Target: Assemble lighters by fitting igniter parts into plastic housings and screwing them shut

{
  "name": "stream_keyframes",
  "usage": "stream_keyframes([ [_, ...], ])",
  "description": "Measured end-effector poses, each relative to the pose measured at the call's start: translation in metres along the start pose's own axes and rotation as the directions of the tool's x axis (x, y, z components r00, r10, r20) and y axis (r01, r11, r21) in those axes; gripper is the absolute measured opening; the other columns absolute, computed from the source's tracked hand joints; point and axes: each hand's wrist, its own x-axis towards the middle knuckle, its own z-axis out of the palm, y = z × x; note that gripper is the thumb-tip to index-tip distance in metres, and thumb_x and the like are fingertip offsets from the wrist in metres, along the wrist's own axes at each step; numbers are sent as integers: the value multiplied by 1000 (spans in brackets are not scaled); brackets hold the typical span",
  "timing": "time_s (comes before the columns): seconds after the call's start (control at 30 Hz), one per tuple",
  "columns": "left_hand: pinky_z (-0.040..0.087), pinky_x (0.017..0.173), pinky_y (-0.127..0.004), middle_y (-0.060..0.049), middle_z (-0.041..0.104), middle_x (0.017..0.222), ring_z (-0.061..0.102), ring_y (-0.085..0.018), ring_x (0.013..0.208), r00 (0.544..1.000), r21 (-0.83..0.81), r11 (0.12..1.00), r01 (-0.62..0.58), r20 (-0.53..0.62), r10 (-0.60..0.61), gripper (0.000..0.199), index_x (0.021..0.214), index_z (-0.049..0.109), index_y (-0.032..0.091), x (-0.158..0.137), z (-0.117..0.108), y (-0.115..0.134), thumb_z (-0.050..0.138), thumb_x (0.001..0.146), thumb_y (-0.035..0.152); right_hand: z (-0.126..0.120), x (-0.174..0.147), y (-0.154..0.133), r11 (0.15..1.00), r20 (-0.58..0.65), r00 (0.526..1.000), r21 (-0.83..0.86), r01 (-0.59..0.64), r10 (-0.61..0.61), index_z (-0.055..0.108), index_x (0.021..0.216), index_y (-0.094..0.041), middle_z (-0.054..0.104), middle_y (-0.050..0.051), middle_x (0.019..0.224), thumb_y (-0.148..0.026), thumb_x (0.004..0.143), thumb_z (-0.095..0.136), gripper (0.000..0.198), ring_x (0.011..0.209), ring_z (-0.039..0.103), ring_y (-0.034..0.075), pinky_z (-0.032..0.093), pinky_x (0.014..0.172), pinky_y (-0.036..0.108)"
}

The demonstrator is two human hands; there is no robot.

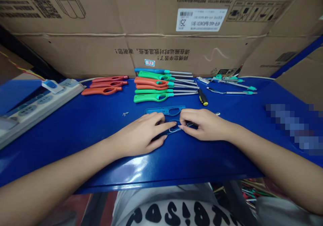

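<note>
My left hand rests its index finger on the blue plastic handle half-shell, thumb at the near edge; my right hand, fingers narrowed, is at its right end. Can't tell if either grips. Probably seating the thin white wire; calls for steady, light pressure. Open glossy blue tabletop nearside; second blue plastic half-shell close beyond.
</note>
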Motion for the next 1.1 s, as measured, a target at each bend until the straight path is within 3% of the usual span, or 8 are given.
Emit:
stream_keyframes([
  [0.3, 50, 83, -37, -9, 58, 105, 60, -25, 96, 999, 6, 1000, 5, 33, -5, 32, 129, 60, 19, 6, 4, -2, 50, 100, 30, -2, -2, 1, 999, 43, 998, 15, 35, -36, 56, 90, -20, 63, 1, 92, -16, 89, 56, 4, 80, 58, 14, 38, 69, 26],
  [0.47, 50, 83, -37, -9, 59, 108, 60, -24, 97, 1000, 32, 999, -7, 25, 6, 35, 133, 57, 21, 4, 3, -3, 49, 101, 31, -4, -3, 0, 998, 42, 997, 28, 58, -60, 55, 87, -21, 62, 1, 91, -15, 87, 58, 6, 77, 57, 13, 38, 68, 25],
  [0.7, 51, 88, -36, -9, 64, 114, 63, -23, 101, 989, 120, 984, -130, -58, 138, 27, 120, 68, 22, 0, -1, -8, 48, 103, 27, -8, -6, 2, 997, 55, 995, 20, 79, -80, 57, 88, -20, 61, 2, 91, -17, 90, 58, 4, 78, 57, 14, 40, 68, 25],
  [1.1, 54, 84, -34, -8, 71, 114, 64, -22, 99, 968, 121, 969, -216, -102, 229, 25, 109, 73, 17, 1, 0, -5, 49, 103, 22, -9, -9, 7, 993, 43, 994, 64, 98, -101, 64, 95, -18, 66, 4, 94, -20, 95, 60, 5, 82, 62, 14, 45, 72, 25],
])
